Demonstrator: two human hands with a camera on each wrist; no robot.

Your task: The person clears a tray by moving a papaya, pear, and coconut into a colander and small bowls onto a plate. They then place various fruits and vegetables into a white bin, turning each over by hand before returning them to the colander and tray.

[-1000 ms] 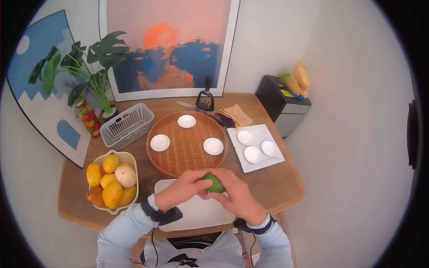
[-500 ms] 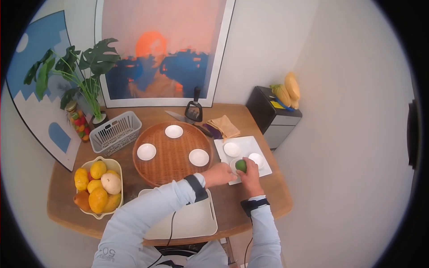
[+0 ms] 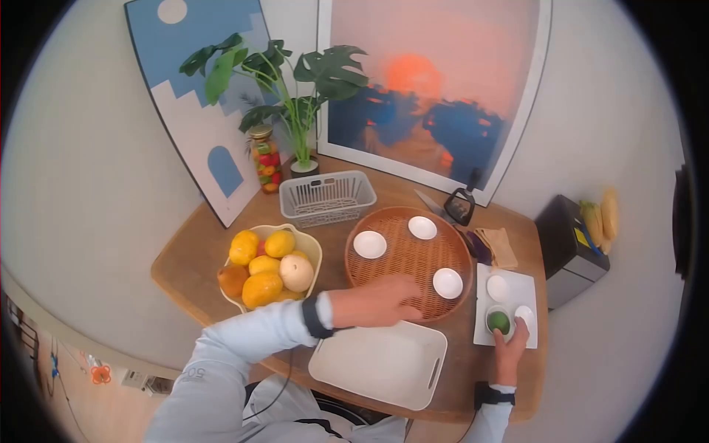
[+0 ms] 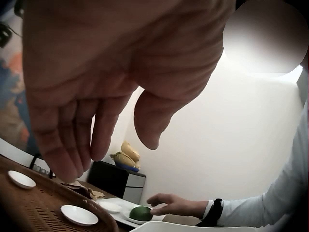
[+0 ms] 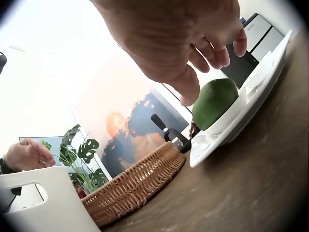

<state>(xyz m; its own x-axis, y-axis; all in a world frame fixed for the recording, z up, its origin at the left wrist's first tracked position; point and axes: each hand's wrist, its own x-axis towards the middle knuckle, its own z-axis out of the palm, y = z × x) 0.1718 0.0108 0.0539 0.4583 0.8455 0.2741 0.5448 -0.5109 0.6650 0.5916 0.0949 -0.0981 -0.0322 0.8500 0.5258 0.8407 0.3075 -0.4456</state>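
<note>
In the head view a green fruit (image 3: 499, 320) sits in a small white dish on the square white plate (image 3: 484, 332) at the right. My right hand (image 3: 509, 351) is beside it, fingers spread; the right wrist view shows the thumb near the fruit (image 5: 212, 104) and the other fingers of that hand (image 5: 178, 38) above, not curled round it. Whether the thumb touches it, I cannot tell. My left hand (image 3: 375, 301) hovers over the front edge of the round woven tray (image 3: 399, 269), holding nothing, its fingers loosely extended in the left wrist view (image 4: 116, 63).
Three white dishes stand on the woven tray. A basin (image 3: 316, 258) of yellow fruit is at the left, a grey basket (image 3: 327, 199) behind it. A white rectangular tray (image 3: 377, 362) lies in front. A knife and black-handled tool (image 3: 460, 207) lie at the back, near cloths (image 3: 498, 247).
The green fruit went from between both hands to the dish on the square plate. My right hand has loosened from it; my left hand has moved away leftward. The head view has turned left.
</note>
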